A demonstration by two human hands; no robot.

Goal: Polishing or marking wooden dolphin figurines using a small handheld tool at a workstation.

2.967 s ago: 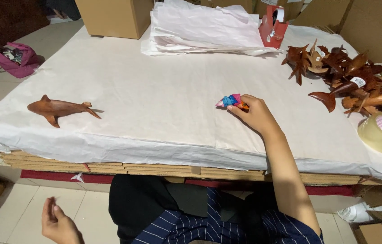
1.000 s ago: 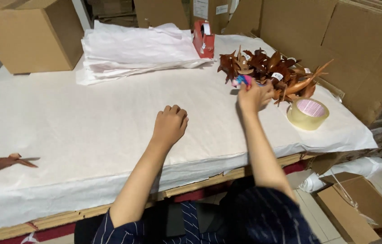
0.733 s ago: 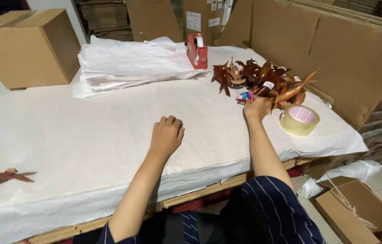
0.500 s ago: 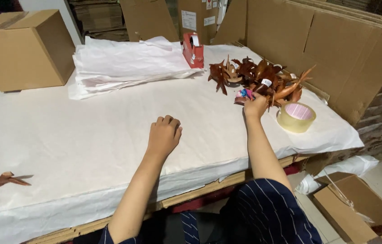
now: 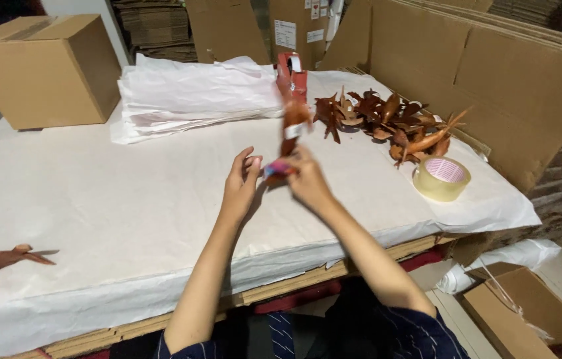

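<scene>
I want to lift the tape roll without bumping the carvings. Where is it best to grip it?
The tape roll lies flat, hole up, just beside the wooden carvings. Probably come from above, on its near side, one finger in the hole, thumb outside.

carving [image 5: 294, 118]: brown wood, polished, slight gloss; held above the right hand [image 5: 307, 179]
pile [image 5: 387, 123]: same glossy brown wood, beyond the right hand
table cover [image 5: 128, 199]: white paper, matt, lightly creased, under both hands
stack [image 5: 194, 93]: white paper sheets, matt, crumpled, beyond the left hand [image 5: 241, 183]
tape roll [image 5: 441, 178]: clear plastic, shiny, right of the right hand
box [image 5: 42, 70]: brown cardboard, matt, far left
</scene>
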